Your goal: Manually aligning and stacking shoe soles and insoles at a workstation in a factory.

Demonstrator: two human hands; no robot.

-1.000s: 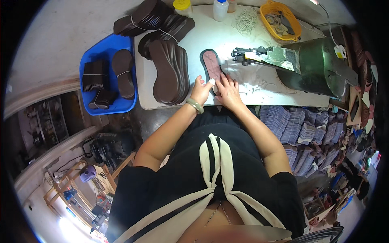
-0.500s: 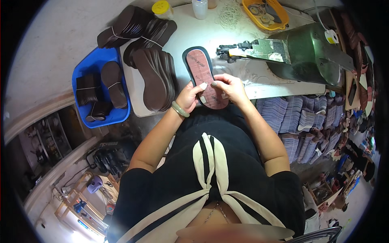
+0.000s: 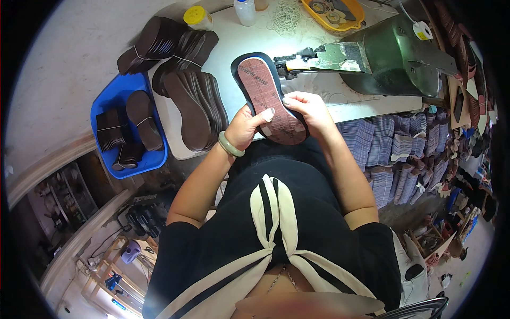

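Over the front edge of the white table (image 3: 231, 40), a sole with a black rim and a reddish board face (image 3: 260, 80) lies between both hands, slanted a little, its far end pointing away from the body. The left hand (image 3: 244, 127) grips its left side, thumb laid across the board face, fingers mostly hidden, presumably supporting from beneath. The right hand (image 3: 311, 110) pinches the right edge near the narrow waist between thumb and fingers. Whether the far end rests on the tabletop is hard to tell. For handling it well, the left grasp should probably bear the weight, leaving the right fingertips free to feel along the rim; light, even pressure would avoid bending the piece at its waist. A thumb placed flat, rather than dug in, should spare the board's surface. Care also seems due at the far end, which sits just beside the dark tip of the green machine (image 3: 393, 64) and could knock it if swung right. Leftward, the stacked brown soles (image 3: 194, 109) stand near the left wrist, so turning calls for a modest sweep.
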